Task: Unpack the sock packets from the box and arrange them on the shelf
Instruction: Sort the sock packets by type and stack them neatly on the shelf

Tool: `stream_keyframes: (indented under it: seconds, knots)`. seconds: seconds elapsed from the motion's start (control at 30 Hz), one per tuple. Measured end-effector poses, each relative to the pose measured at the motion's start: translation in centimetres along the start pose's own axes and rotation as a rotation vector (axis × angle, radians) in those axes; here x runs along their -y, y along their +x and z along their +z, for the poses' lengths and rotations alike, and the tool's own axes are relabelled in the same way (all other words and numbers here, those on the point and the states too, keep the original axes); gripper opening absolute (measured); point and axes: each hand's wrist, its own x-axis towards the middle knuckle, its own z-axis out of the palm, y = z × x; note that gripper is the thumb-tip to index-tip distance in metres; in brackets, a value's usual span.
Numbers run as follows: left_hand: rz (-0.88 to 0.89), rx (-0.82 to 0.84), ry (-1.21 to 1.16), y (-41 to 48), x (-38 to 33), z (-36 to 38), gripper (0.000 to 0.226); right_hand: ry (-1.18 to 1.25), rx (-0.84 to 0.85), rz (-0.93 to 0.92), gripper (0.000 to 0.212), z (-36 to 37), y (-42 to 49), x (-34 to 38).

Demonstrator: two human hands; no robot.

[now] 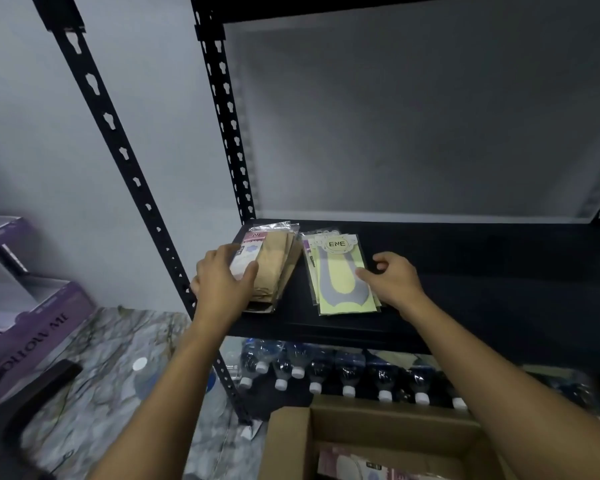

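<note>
Two stacks of sock packets lie at the left end of a black shelf (465, 271). The left stack holds beige socks (276, 268) in clear wrappers; my left hand (219, 282) grips its left side, thumb across the top packet. The right stack holds yellow and grey socks (340, 275) with a round label. My right hand (392, 278) rests at that stack's right edge, thumb touching the top packet and fingers loosely curled. An open cardboard box (291, 441) stands on the floor below, with pink and white packets (354, 465) showing inside.
Black perforated shelf uprights (229, 133) rise at the left. A row of capped water bottles (347, 375) lies under the shelf. Purple boxes (35, 327) sit at the far left on a marble-patterned floor (118, 358). The shelf's right part is bare.
</note>
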Motion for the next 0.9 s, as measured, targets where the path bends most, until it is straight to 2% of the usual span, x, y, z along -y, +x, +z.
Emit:
stream_keyframes:
  seconds: [0.1,0.17,0.3,0.37,0.5,0.6,0.7,0.9]
  knots:
    - [0.089,-0.121,-0.113,-5.2,-0.6,0.2,0.035,0.036,-0.029,-0.083,0.047,-1.5,-3.5,-0.9]
    - [0.141,-0.102,-0.199,-9.0,-0.2,1.4,0.031,0.049,-0.066,-0.151,0.039,-2.3,-6.2,-2.1]
    - [0.105,0.216,-0.265,-15.6,2.1,6.4,0.028,0.048,-0.070,-0.173,0.029,-3.2,-11.4,-6.6]
    - [0.049,0.376,-0.244,-17.9,3.1,8.7,0.029,0.076,-0.026,-0.120,0.025,-3.2,-13.2,-9.4]
    - [-0.030,0.595,-0.195,-21.2,4.8,12.4,0.037,0.043,0.107,0.007,0.021,-2.3,-15.7,-14.3]
    - [-0.044,0.700,-0.155,-22.6,6.1,14.3,0.045,0.026,0.223,0.083,0.020,-1.4,-17.3,-17.0]
    - [-0.064,0.808,-0.127,-23.2,7.4,15.7,0.044,-0.028,0.252,0.131,0.023,-0.9,-18.3,-19.4]
    - [-0.059,0.868,-0.076,-24.0,9.2,18.2,0.045,-0.061,0.286,0.194,0.025,0.2,-18.7,-23.7]
